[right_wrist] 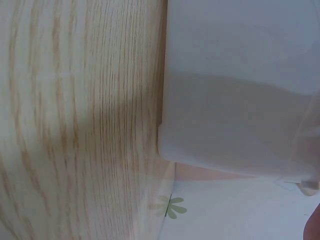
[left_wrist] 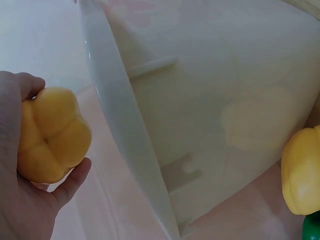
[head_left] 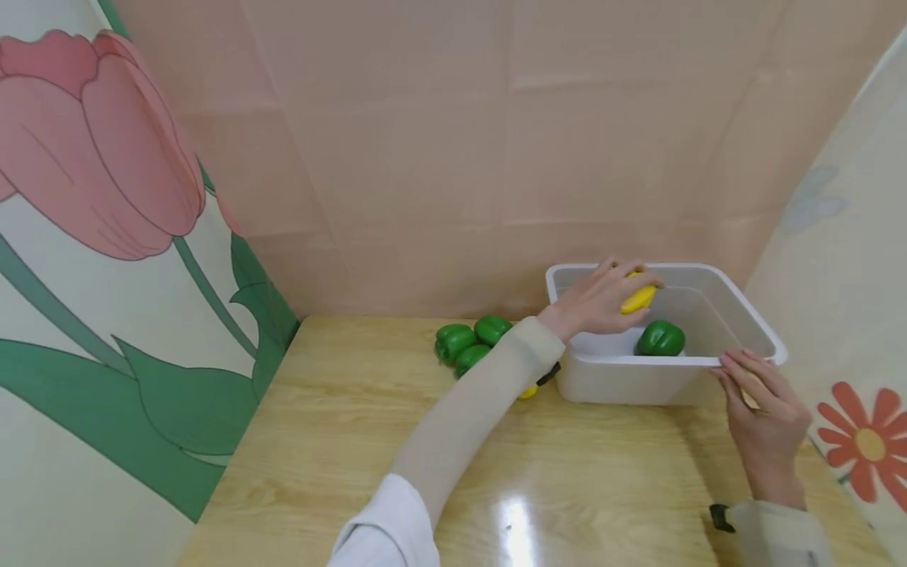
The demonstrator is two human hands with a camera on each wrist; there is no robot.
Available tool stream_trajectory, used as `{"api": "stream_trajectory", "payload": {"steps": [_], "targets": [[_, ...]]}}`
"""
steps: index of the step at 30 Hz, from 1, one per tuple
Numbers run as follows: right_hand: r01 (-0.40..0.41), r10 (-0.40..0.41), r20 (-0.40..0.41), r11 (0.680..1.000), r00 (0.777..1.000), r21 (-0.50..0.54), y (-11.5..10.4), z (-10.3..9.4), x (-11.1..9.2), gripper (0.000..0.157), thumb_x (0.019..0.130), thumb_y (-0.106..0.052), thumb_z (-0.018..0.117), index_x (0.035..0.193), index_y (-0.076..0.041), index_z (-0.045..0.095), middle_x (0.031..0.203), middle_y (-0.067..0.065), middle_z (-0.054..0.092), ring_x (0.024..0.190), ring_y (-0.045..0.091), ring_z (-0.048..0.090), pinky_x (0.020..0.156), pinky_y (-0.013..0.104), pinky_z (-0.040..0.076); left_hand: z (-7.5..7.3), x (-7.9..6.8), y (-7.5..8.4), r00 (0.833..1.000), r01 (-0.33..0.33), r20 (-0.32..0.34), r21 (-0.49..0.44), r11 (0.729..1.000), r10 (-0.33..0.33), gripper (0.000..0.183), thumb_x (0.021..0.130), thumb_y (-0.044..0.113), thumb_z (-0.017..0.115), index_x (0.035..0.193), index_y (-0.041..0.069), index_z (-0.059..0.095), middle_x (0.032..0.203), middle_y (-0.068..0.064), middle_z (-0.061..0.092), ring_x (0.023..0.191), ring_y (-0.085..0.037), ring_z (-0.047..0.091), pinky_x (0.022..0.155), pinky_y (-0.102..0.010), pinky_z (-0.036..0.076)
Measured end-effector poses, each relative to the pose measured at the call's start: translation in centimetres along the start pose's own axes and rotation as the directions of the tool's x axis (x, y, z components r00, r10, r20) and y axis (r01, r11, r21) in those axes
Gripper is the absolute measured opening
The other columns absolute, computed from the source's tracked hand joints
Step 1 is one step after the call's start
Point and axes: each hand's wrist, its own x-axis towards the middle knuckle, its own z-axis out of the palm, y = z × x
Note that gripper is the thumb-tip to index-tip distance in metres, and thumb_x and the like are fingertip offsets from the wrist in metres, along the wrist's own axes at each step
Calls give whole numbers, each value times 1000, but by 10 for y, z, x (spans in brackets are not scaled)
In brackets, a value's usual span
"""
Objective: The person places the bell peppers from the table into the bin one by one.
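My left hand [head_left: 598,299] is over the white plastic bin [head_left: 638,382], gripping a yellow bell pepper [head_left: 639,298]. In the left wrist view, the thumb and fingers curl around that pepper [left_wrist: 55,135], whose lobed end shows. Inside the bin lies a green bell pepper [head_left: 662,339]. At the front right corner, my right hand [head_left: 768,405] holds the bin's rim between fingers and thumb. The right wrist view shows mostly the bin's outer wall [right_wrist: 235,110], with only bits of the fingers at its right edge.
Left of the bin, several green bell peppers [head_left: 454,343] sit together on the wooden table [head_left: 340,441], partly hidden by my left forearm. A yellow bell pepper [left_wrist: 302,170] lies beside the bin's outer wall. A pinkish cloth backdrop [head_left: 397,157] rises behind the table.
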Motion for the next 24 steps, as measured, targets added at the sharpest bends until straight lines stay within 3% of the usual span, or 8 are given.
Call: {"api": "stream_trajectory", "payload": {"steps": [6, 16, 24], "targets": [[-10, 10, -18, 1000, 1000, 27, -4, -1, -4, 12, 84, -2, 89, 94, 3, 84, 104, 23, 80, 116, 23, 77, 112, 37, 52, -2, 2, 2, 1000, -4, 24, 6, 1000, 4, 46, 109, 40, 56, 154, 31, 54, 152, 8, 53, 126, -9, 50, 110, -19, 31], [-20, 20, -10, 999, 1000, 39, -9, 3, -4, 12, 84, -1, 89, 94, 4, 84, 104, 24, 80, 113, 27, 77, 112, 40, 52, -5, 5, 3, 999, -9, 44, 25, 1000, 8, 46, 109, 41, 53, 154, 31, 53, 153, 9, 53, 128, -5, 51, 110, -20, 29], [-23, 24, -29, 999, 999, 47, -13, 2, -7, 13, 85, -3, 89, 93, 5, 84, 103, 24, 79, 113, 28, 77, 112, 39, 52, -3, 7, 11, 997, 13, 76, 32, 999, -15, 46, 109, 44, 52, 155, 34, 52, 156, 9, 51, 127, -9, 49, 107, -19, 32]]}}
